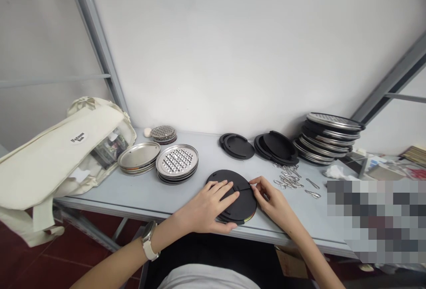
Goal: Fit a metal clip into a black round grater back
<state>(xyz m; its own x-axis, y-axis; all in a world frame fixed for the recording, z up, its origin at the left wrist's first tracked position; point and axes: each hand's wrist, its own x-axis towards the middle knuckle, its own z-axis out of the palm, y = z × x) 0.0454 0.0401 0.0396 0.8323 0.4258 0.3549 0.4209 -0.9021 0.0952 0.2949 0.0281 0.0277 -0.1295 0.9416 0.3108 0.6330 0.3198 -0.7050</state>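
A round black disc [238, 204] lies on top of a small stack near the front edge of the grey table [140, 191]. My left hand [208, 207] rests flat on the disc's left half, fingers stretched out. My right hand [274, 202] is at the disc's right rim, its fingertips pinched at the edge where a thin slot runs across the disc. What the fingertips hold, if anything, is too small to make out. A loose heap of small metal clips [289, 178] lies just right of my right hand.
Behind are black discs [237, 146], a second pile of black discs [278, 147] and a tall stack of metal-rimmed discs [328, 138]. Left are perforated steel plates [177, 162], plain steel plates [139, 156], a small grater piece [163, 133] and a cream tote bag [60, 156].
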